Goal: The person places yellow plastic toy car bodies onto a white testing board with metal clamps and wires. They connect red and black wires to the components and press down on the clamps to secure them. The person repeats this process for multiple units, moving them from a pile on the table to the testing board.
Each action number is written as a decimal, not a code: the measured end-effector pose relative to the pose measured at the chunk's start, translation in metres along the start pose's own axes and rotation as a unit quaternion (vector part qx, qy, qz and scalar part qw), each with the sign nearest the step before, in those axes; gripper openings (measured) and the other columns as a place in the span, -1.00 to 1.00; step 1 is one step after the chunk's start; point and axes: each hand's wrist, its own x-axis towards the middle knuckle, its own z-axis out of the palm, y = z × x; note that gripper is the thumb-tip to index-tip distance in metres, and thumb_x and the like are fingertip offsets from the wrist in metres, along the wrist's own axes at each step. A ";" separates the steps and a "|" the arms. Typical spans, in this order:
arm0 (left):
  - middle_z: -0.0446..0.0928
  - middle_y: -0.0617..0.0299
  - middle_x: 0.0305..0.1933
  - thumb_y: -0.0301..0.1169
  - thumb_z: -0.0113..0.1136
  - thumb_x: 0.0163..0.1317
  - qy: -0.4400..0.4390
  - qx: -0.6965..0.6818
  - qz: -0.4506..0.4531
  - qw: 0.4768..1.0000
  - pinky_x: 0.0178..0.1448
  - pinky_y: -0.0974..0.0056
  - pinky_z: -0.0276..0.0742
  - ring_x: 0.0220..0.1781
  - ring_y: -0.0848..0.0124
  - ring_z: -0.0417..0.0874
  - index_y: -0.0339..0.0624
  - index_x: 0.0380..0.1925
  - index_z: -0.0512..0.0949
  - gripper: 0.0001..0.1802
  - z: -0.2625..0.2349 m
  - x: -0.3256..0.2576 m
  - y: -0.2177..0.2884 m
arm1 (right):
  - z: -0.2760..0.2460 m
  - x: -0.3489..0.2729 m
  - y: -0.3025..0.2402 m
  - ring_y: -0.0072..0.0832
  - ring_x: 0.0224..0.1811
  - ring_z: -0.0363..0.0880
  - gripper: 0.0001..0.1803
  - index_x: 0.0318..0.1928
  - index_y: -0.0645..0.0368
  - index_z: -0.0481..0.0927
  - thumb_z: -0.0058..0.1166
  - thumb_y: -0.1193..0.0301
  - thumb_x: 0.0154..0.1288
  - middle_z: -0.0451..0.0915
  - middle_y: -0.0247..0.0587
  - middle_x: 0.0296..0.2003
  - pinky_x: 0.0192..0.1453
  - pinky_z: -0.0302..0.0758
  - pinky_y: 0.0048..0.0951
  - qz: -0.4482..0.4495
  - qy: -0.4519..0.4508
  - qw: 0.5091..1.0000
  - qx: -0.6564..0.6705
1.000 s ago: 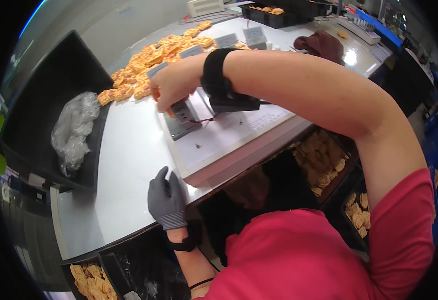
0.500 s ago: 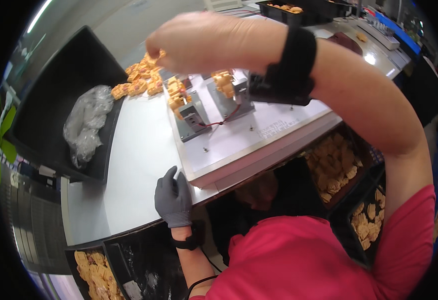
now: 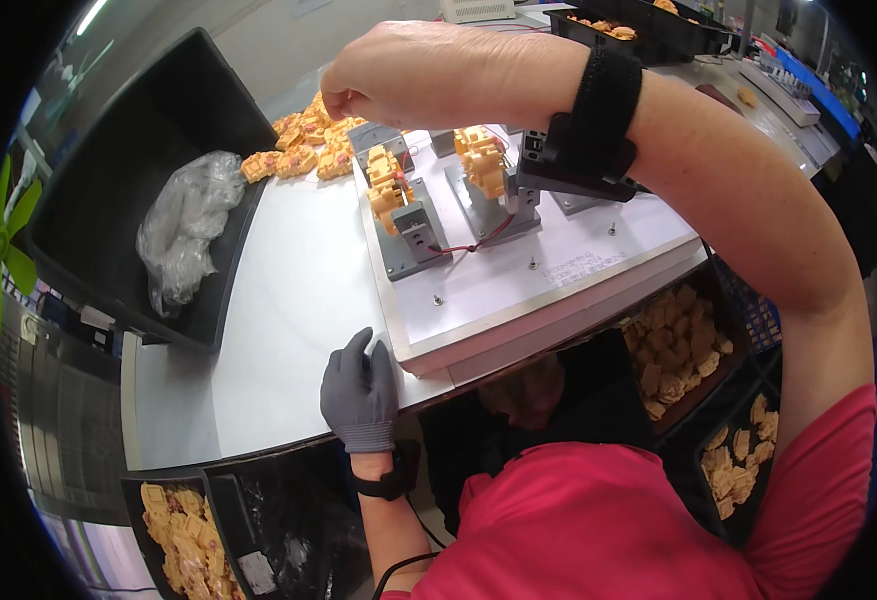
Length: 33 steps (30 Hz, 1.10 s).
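Note:
My right hand point(image 3: 393, 75), bare, reaches across the top of a white board point(image 3: 478, 300), wearing a black wrist strap. Its fingers curl downward beside a heap of yellow-orange plastic parts point(image 3: 298, 160); what they pinch, if anything, is hidden. On the board stand grey metal fixtures point(image 3: 420, 235) with thin red wires. Yellow plastic parts point(image 3: 481, 160) sit in two of them, below my right forearm. My left hand point(image 3: 358, 395), in a grey glove, rests on the white table point(image 3: 268, 300) by the board's near left corner. Its thumb and forefinger are apart, with nothing visible between them.
Left of the heap, a tilted black bin point(image 3: 108, 200) holds a crumpled clear plastic bag point(image 3: 188, 230). Low at left and right are trays of yellow parts point(image 3: 183, 540) point(image 3: 678, 350). Small screws point(image 3: 533, 264) stick up from the board. Black trays point(image 3: 578, 30) stand at the back.
The whole view has shifted, so the board and bin appear a little farther right. My right hand stays by the heap, fingers still curled. My left hand has barely moved.

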 end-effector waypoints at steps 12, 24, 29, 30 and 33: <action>0.50 0.24 -0.46 -0.35 0.27 0.27 -0.003 0.010 0.006 1.000 -0.32 0.21 0.46 -0.44 0.31 0.54 -0.06 -0.08 0.68 -0.77 -0.001 0.003 0.000 | 0.030 -0.010 -0.008 -0.19 -0.08 0.69 -0.77 -0.06 0.18 0.69 0.00 0.50 0.39 0.70 -0.07 -0.19 0.02 0.59 -0.27 0.002 -0.152 0.988 -0.008; 0.50 0.23 -0.46 -0.37 0.29 0.25 -0.007 0.015 -0.001 1.000 -0.31 0.20 0.46 -0.44 0.30 0.54 -0.04 -0.07 0.68 -0.76 -0.004 -0.001 -0.001 | 0.081 -0.118 -0.052 0.01 -0.18 0.68 -0.80 -0.26 0.32 0.55 0.15 0.39 0.29 0.65 0.07 -0.32 -0.11 0.62 -0.08 -0.021 -0.060 0.983 0.171; 0.50 0.23 -0.46 -0.37 0.29 0.25 -0.009 0.009 -0.005 1.000 -0.30 0.20 0.47 -0.44 0.29 0.54 -0.04 -0.07 0.68 -0.76 -0.003 0.000 0.001 | 0.116 -0.114 -0.044 -0.01 -0.17 0.63 -0.80 -0.17 0.26 0.53 0.08 0.34 0.41 0.60 0.01 -0.30 -0.08 0.56 -0.09 0.021 -0.042 0.986 0.160; 0.50 0.23 -0.46 -0.37 0.29 0.25 -0.009 0.010 -0.004 1.000 -0.30 0.19 0.47 -0.44 0.29 0.54 -0.04 -0.08 0.68 -0.76 -0.003 0.001 0.000 | 0.112 -0.114 -0.044 -0.01 -0.16 0.63 -0.80 -0.18 0.26 0.53 0.08 0.35 0.41 0.60 0.01 -0.29 -0.07 0.55 -0.09 0.031 -0.056 0.984 0.168; 0.50 0.23 -0.46 -0.37 0.29 0.25 -0.007 0.014 -0.004 1.000 -0.30 0.19 0.47 -0.44 0.29 0.54 -0.05 -0.08 0.68 -0.76 -0.003 0.001 0.000 | 0.104 -0.111 -0.044 -0.01 -0.14 0.62 -0.80 -0.18 0.26 0.55 0.07 0.35 0.42 0.61 0.01 -0.28 -0.05 0.55 -0.10 0.052 -0.083 0.976 0.196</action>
